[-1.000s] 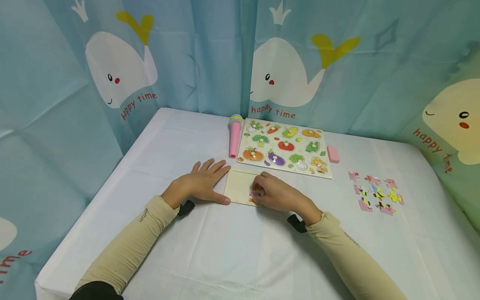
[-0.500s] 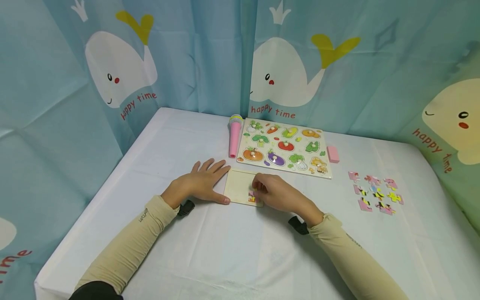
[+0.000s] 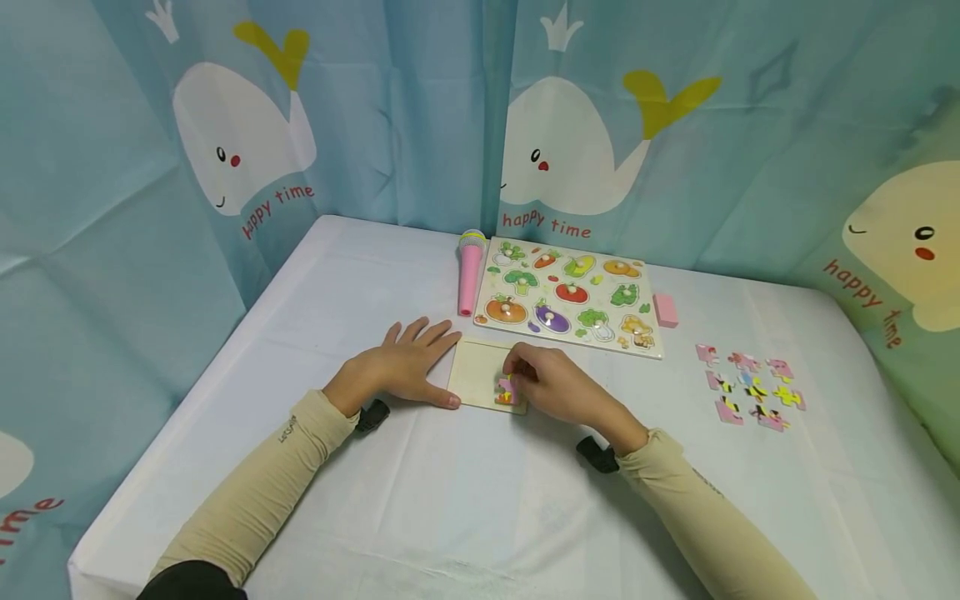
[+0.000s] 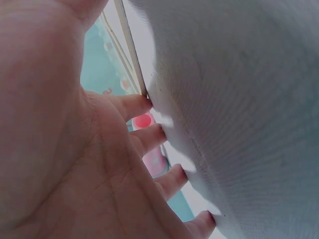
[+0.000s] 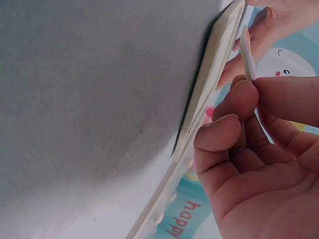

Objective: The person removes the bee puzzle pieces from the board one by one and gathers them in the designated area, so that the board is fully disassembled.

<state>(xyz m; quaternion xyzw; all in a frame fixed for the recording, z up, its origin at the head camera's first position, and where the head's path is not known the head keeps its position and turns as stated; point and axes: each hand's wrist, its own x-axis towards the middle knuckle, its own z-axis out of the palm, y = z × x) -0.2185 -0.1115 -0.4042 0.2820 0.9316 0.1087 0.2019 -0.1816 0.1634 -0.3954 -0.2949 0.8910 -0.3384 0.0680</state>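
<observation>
A small pale wooden puzzle tray lies flat on the table. Over its right part, my right hand pinches a pink jigsaw piece between thumb and fingertips. The right wrist view shows that jigsaw piece raised above the tray, its thin edge visible. My left hand rests with spread fingers at the tray's left edge, thumb by the lower left corner. In the left wrist view the fingertips press on the white cloth, and one touches the tray's edge.
Several loose jigsaw pieces lie in rows at the right. Behind the tray are a vegetable peg puzzle board, a pink toy microphone and a pink block. A blue whale-print curtain hangs along the table's back.
The jigsaw piece in my right fingers has turned and come up a little from the tray, showing more of its picture. My left hand stays where it was.
</observation>
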